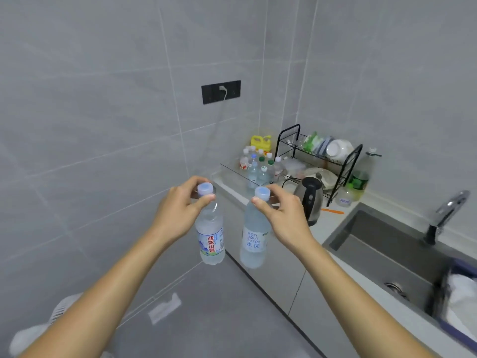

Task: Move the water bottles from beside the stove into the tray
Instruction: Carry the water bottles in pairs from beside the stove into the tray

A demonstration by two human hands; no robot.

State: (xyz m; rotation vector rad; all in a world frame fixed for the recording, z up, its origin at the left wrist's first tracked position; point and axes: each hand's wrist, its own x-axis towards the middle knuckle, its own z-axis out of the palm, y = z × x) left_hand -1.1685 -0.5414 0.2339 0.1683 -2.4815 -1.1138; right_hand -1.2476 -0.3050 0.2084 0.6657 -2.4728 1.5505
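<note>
Transport step under way: left hand (184, 202) and right hand (280, 206) each pinch a water bottle by the neck, red-lettered bottle (209, 228) and blue-lettered bottle (254, 233) hanging over the floor, short of the clear tray (232, 169) on the surface (316, 229); next, lift both over its near wall.

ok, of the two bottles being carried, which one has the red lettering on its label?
The bottle in the left hand, the red-lettered bottle. The other bottle, held by the right hand, has a white label with blue lettering only.
</note>
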